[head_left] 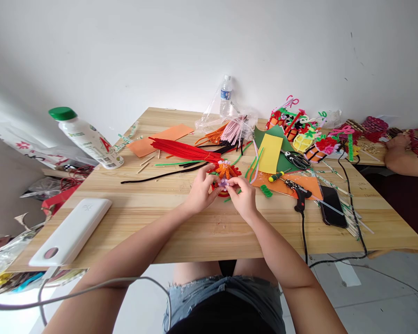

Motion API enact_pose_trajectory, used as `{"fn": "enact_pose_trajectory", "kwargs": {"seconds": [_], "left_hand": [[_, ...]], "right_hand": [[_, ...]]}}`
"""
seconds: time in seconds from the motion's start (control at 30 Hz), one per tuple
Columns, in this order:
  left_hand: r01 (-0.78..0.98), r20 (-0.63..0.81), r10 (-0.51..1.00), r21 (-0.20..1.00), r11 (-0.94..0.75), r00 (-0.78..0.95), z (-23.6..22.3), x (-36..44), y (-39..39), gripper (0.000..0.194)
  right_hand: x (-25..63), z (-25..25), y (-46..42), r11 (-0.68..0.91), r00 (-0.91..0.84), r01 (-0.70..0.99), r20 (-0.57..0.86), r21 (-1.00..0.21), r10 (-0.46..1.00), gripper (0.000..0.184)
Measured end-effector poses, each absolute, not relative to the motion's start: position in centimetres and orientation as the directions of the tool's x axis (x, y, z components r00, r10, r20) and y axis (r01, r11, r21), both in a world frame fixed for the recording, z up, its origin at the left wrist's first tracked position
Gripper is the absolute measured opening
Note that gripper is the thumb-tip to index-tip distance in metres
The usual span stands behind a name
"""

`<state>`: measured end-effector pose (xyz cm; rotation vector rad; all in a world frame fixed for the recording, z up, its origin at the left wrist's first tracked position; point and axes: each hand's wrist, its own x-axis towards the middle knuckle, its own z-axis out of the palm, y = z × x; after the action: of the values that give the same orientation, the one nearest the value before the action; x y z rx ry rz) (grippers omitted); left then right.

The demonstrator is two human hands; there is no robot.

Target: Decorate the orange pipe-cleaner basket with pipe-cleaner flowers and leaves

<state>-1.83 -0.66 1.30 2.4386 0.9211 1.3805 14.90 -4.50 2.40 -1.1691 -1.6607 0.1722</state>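
Head view. You are holding a small pipe-cleaner flower [224,175] at table centre, just above the wood. Your left hand [201,191] is curling round its left side, fingers closed on the red rim, likely to steady it. Your right hand [243,196] is pinching its lower right edge, thumb and forefinger tips closed on a pale strand; the other fingers are loosely bent. Both wrists are resting near the table [209,232], probably for fine control.

From the flower: red stems [184,149] are lying at 11 o'clock, near; yellow sheet [271,153] at 2 o'clock; scissors [297,159] at 3 o'clock, farther out; glue gun [298,191] at 4 o'clock, its cord hanging over the edge. Phone [332,211] is lying just beyond the gun. White bottle [87,137] is tilting at 10 o'clock, well apart. Power bank [71,230] is sitting at 8 o'clock. Another person's arm [402,160] is resting at the far right.
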Motion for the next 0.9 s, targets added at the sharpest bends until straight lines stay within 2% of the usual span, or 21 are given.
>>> {"fn": "enact_pose_trajectory", "kwargs": {"seconds": [0.5,0.7,0.9], "left_hand": [[0.420,0.697,0.615,0.466,-0.779,0.369,1.17,-1.81,-0.68,0.015],[0.417,0.702,0.605,0.455,-0.787,0.376,1.07,-1.74,-0.63,0.018],[0.429,0.699,0.610,0.453,-0.781,0.373,1.06,-1.69,-0.58,0.016]], "right_hand": [[14.85,2.02,-4.31,0.593,-0.008,0.654,0.780,-0.469,0.626,0.017],[14.87,1.97,-4.27,0.554,-0.006,0.656,0.730,-0.513,0.683,0.022],[14.68,2.24,-4.32,0.540,0.022,0.621,0.702,-0.568,0.712,0.014]]}}
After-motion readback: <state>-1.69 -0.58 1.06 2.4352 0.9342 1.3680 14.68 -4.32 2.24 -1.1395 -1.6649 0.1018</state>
